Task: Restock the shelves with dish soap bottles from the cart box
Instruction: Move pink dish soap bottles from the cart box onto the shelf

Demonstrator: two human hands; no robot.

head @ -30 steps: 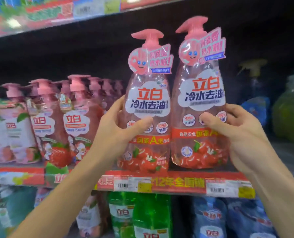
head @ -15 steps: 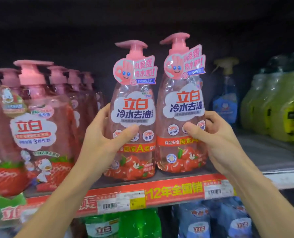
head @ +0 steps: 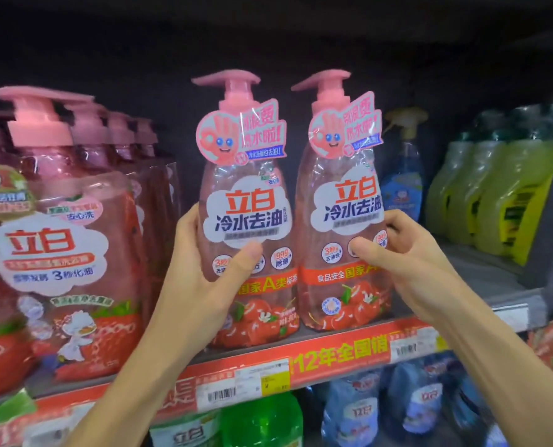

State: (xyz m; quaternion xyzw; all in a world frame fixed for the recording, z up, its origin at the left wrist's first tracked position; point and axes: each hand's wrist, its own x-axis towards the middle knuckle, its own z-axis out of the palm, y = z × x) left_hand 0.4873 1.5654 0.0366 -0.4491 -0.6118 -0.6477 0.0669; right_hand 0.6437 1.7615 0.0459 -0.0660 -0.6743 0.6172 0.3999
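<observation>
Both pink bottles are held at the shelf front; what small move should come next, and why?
Probably slide them back, then let go: each hand, left hand and right hand, grips a pink bottle standing near the shelf edge.

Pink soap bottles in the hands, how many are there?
2. The left hand grips the left bottle; the right hand grips the right bottle. Both are at the shelf front edge.

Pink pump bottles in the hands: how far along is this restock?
Done: a row of larger pink bottles fills the shelf on the left. In hand: the left hand and right hand each grip one pink pump bottle, bases at the shelf's front edge. Left: letting go; the cart box is out of view.
</observation>
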